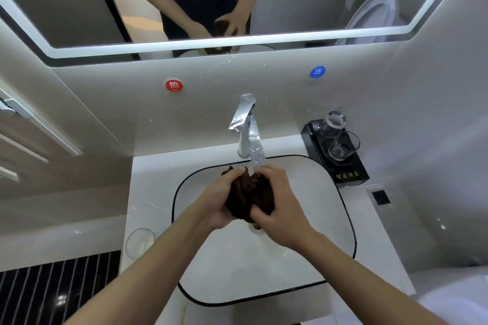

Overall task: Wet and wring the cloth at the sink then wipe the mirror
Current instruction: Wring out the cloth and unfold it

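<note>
Cloth: a dark brown cloth (249, 195) is seen bunched into a wad, held over the basin and right under the tap's spout.
Left hand: the left hand (216, 200) is wrapped round the cloth's left side, with the fingers curled over its top edge.
Right hand: the right hand (280, 208) is clamped on the cloth's right side, and the thumb is pressed across the near fold.
Hands together: both are brought close, with the wad squeezed between them.
Sink: a white basin with a thin black rim (340, 200) is set into a pale countertop (150, 192).
Tap: a chrome tap (245, 126) is mounted behind the basin, its spout aimed at the cloth; running water cannot be made out for certain.
Mirror: a lit-edged mirror (66, 8) is hung above, and the hands and cloth are reflected in it.
Wall marks: a red hot sticker (174, 85) is stuck left of the tap and a blue cold sticker (317, 72) to its right.
Right of the sink: two clear glasses (344, 146) are stood on a black tray (351, 174).
</note>
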